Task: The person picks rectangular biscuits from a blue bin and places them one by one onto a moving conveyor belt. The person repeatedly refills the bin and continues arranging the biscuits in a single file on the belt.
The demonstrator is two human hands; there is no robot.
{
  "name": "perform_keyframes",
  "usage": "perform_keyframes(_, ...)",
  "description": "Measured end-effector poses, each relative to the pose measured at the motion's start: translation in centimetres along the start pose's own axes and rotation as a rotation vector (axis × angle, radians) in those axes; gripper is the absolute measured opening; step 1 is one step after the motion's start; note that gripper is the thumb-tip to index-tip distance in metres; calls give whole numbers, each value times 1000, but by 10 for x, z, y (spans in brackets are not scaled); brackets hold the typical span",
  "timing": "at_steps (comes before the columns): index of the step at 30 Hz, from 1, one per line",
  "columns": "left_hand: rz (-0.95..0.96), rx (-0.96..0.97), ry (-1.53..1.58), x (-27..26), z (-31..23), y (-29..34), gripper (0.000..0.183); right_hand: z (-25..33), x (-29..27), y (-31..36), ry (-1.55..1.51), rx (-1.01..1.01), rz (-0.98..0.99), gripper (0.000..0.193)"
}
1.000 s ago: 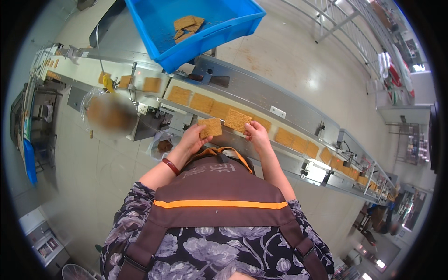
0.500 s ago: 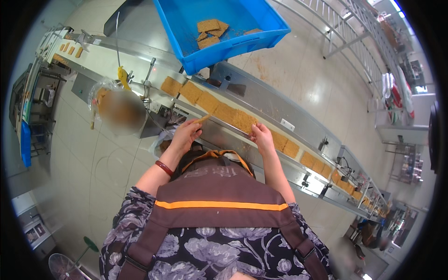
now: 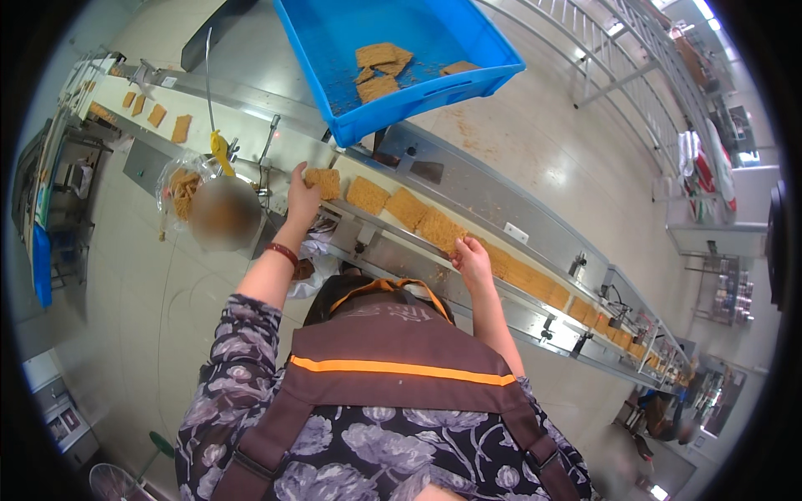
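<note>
Square brown slabs with a rough, crumbly surface lie in a row along a pale conveyor belt (image 3: 341, 160). My left hand (image 3: 302, 203) is at the left end of the row, its thumb and fingers at the left edge of a slab (image 3: 324, 183). That slab appears to be between them, though the contact is partly hidden. Farther right, my right hand (image 3: 473, 262) has its fingertips pinched together by the near edge of another slab (image 3: 440, 226). Whatever is between those fingertips is too small to make out.
A blue crate (image 3: 418, 90) with broken slab pieces (image 3: 383, 60) stands beyond the belt. Left of my left hand are a plastic bag (image 3: 178, 185) of brown pieces and a yellow-handled tool (image 3: 220, 150). Metal rails (image 3: 518, 227) edge the belt. Narrow pieces (image 3: 156, 115) lie farther left.
My left hand has moved left and away from me, to the row's end slab; the thin piece it held no longer shows in it. My right hand has shifted slightly nearer. Slabs have moved right.
</note>
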State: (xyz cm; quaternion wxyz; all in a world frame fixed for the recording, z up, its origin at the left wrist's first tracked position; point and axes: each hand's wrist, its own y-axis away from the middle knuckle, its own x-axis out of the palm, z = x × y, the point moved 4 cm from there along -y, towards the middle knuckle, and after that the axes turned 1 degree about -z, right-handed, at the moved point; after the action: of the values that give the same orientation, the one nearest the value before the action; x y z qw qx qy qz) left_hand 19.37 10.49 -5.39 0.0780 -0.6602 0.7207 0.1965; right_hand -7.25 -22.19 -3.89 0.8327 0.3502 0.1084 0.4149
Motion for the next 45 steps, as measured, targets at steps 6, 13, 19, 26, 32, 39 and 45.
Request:
perform_keyframes(6,428,50,-175,69,-4,-11,53,-6,-2,2,-20,10,-55,15)
perform_keyframes(13,252,357,-318,57,-50,65,45,2,45,-15,39,-7,66,21)
perform_keyframes(19,274,321,-347,34,-37,94,33,11,132,-63,272,-78,90,23)
perform_keyframes(26,212,239,-249,25,-37,91,25,35,143,-65,1231,-384,-21,25)
perform_keyframes(32,204,331,-333,29,-39,84,23,42,131,-45,1192,-805,-210,32)
perform_keyframes(39,189,440,-489,30,-53,50,26,47,137,-37,1230,-796,-344,32)
perform_keyframes(45,249,502,-933,38,-50,20,34,39,59,-52,692,-420,-260,24)
